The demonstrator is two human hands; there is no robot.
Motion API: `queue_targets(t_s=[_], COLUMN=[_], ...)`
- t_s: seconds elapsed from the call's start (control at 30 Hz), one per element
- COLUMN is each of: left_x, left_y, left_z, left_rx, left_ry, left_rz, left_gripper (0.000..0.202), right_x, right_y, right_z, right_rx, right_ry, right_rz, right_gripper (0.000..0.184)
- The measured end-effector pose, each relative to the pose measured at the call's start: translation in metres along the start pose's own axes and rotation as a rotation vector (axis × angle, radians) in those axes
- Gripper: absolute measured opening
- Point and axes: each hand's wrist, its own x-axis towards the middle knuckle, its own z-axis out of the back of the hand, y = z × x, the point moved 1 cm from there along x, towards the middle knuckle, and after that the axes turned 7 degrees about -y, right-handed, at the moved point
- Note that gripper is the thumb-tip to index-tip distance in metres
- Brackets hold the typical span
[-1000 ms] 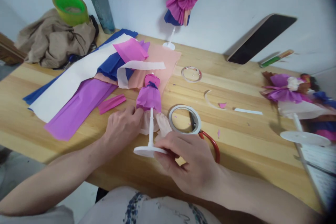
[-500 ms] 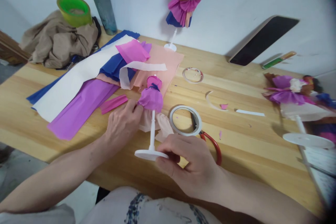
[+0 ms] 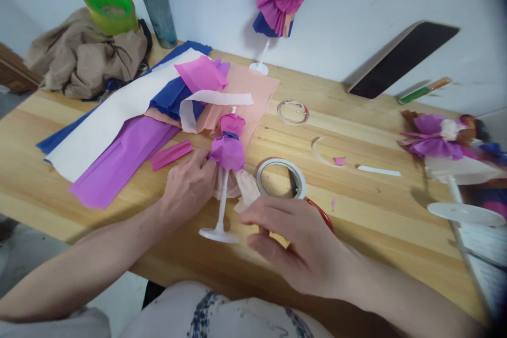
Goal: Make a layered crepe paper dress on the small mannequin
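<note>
**Dressed mannequin stand gripped at the skirt**

The small white mannequin stand in a purple crepe-paper dress (image 3: 228,152) is pinched at its skirt by the left hand (image 3: 186,190). It is tilted near the front edge of the wooden tabletop (image 3: 376,206). The right hand (image 3: 295,245) is held loosely spread just beside its round base.

Miniature dress form (image 3: 228,150), one. It has a pink crepe bodice, a blue waistband and a gathered purple skirt over a pale peach underlayer. White pole, round white base (image 3: 219,234). It leans with its top tipped right, and the base is seemingly resting on the wooden table (image 3: 376,222), near its front edge.
</note>
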Motion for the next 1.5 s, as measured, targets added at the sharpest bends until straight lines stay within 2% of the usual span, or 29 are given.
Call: queue_targets(t_s=[0.17,0.3,0.43,0.6,0.83,0.93,1.07,1.2,1.3,1.5], left_x=[-0.001,-0.002,-0.002,0.0,-0.002,-0.001,0.001,0.0,0.0,-0.001], left_y=[0.002,0.003,0.003,0.001,-0.001,0.001,0.002,0.002,0.001,-0.002], left_z=[-0.004,-0.005,-0.005,-0.002,0.004,0.006,0.007,0.005,0.004,0.005], left_rx=[-0.017,-0.019,-0.012,-0.029,-0.181,-0.242,-0.264,-0.248,-0.235,-0.194], left_ry=[0.004,0.019,0.017,0.039,0.011,0.007,-0.007,-0.009,-0.035,-0.068], left_rz=[0.01,-0.003,-0.005,0.027,0.084,0.106,0.103,0.085,0.066,0.015], left_gripper=[0.029,0.028,0.027,0.027,0.026,0.024,0.025,0.026,0.026,0.025], right_x=[0.013,0.019,0.022,0.024,0.023,0.023,0.023,0.022,0.024,0.034], right_y=[-0.02,-0.033,-0.04,-0.044,-0.046,-0.046,-0.045,-0.044,-0.045,-0.05], right_z=[-0.001,-0.012,-0.02,-0.025,-0.032,-0.032,-0.028,-0.024,-0.024,-0.028], right_rx=[-0.358,-0.521,-0.547,-0.547,-0.539,-0.53,-0.469,-0.487,-0.574,-0.744], right_ry=[-0.069,0.005,0.07,0.078,0.12,0.133,0.049,-0.138,-0.27,-0.194], right_rz=[0.208,0.215,0.172,0.146,0.073,0.053,0.069,0.091,0.035,-0.052], right_gripper=[0.028,0.026,0.019,0.018,0.009,0.01,0.019,0.022,0.018,0.024])
